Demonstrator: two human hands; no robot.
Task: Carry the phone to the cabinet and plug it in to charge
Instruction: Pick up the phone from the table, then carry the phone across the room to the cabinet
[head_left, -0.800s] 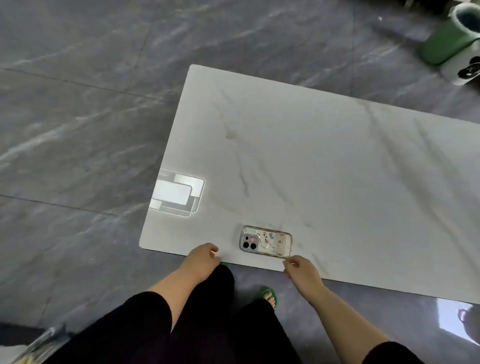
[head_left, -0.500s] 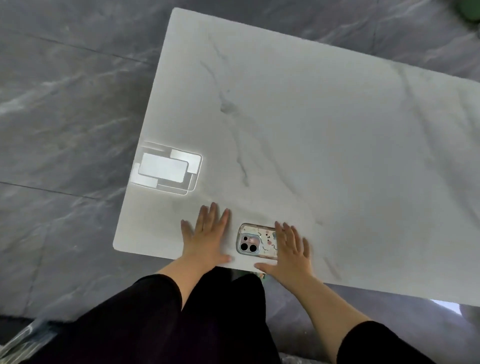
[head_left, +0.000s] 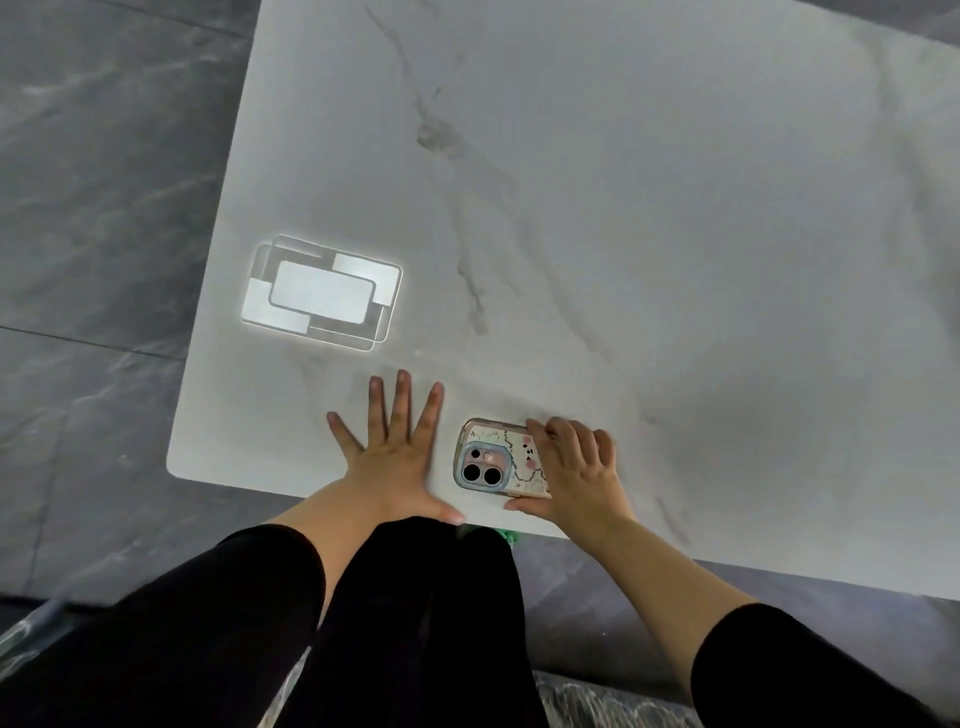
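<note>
Black sleeves reach forward to a white marble table (head_left: 675, 260). At its near edge the left hand (head_left: 395, 457) lies flat, fingers spread, holding nothing. Just beside it the phone (head_left: 493, 460) lies face down, the right hand (head_left: 576, 475) curled over its right half, thumb at the near edge. Farther left, a bright light reflection (head_left: 322, 293) glares.

Phone (head_left: 496, 457): lies flat, face down, long axis left-right, at near edge of white marble table (head_left: 675, 234). Clear case, cartoon print, blue camera bump with two dark lenses at left end. Right end covered by right hand (head_left: 576, 475).
</note>
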